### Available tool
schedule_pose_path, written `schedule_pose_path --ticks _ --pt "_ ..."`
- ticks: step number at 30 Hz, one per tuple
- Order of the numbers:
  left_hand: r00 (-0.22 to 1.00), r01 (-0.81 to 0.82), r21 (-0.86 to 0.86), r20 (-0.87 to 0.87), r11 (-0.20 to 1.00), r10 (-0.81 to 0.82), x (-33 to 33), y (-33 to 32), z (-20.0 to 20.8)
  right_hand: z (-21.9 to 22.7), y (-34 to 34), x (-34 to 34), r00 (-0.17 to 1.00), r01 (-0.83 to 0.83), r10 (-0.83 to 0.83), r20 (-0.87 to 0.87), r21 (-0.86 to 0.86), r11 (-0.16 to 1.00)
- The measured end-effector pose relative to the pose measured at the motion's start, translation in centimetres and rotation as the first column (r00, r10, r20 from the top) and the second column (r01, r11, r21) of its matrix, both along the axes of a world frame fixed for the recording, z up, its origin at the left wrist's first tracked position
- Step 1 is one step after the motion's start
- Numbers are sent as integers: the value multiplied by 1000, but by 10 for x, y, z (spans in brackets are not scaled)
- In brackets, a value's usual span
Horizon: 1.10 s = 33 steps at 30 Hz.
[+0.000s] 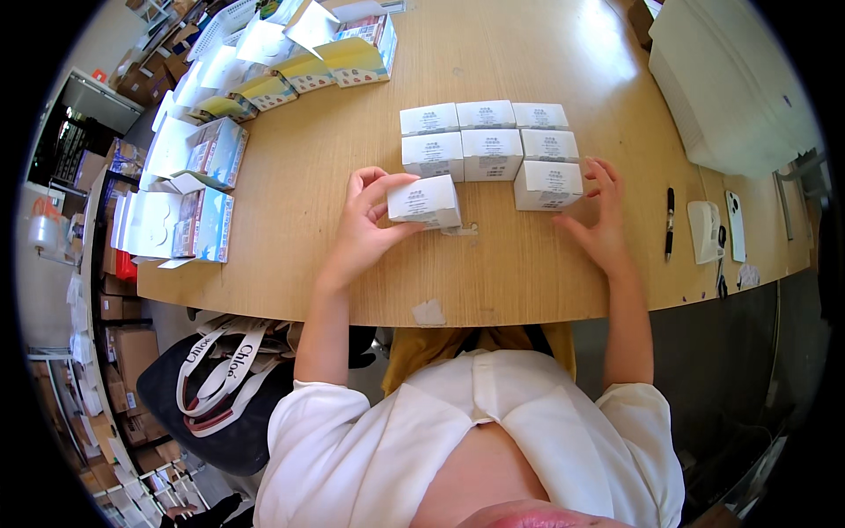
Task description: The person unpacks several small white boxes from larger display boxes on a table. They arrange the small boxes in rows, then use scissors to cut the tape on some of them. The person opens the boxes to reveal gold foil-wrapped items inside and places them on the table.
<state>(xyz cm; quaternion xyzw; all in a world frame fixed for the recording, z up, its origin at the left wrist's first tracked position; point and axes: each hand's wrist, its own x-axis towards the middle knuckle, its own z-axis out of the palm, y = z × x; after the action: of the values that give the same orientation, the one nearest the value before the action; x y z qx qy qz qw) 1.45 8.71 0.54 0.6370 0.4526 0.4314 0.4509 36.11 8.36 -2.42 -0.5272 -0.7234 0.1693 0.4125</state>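
Note:
My left hand [365, 220] grips a small white box [424, 202] with grey print, its thumb at the near edge and a finger on the far edge. This box sits nearer to me than a block of several matching white boxes [491, 154], set side by side in rows. At the block's near right corner stands another white box [548, 187]. Beside it my right hand [603, 216] is spread, thumb and fingers apart around its right side. Whether those fingertips touch the box is hard to tell.
Open colourful cartons [209, 224] with raised white flaps line the table's left and far left. A large pale plastic bin [731, 88] stands at the far right. Near the right edge lie a pen [670, 224], a white phone [735, 226] and dark scissors [722, 264].

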Motion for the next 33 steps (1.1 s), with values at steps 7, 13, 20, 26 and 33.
schedule_pose_path --ticks 7,13,20,26,33 --pt "984 -116 138 -120 984 133 12 9 -28 -1 0 8 999 -5 4 -35 -30 1000" --pt "991 -129 31 37 991 128 18 5 -46 9 -3 -5 995 -93 95 42 -48 994" --pt "996 -16 32 86 999 13 26 9 -46 11 -9 -43 933 -348 350 89 -34 937" --pt "994 -45 -26 94 999 48 25 7 -46 7 -15 -44 914 -404 403 -45 -154 902" --pt "991 -64 -45 116 997 69 34 5 -42 4 -8 -34 927 -376 376 -10 -17 926"
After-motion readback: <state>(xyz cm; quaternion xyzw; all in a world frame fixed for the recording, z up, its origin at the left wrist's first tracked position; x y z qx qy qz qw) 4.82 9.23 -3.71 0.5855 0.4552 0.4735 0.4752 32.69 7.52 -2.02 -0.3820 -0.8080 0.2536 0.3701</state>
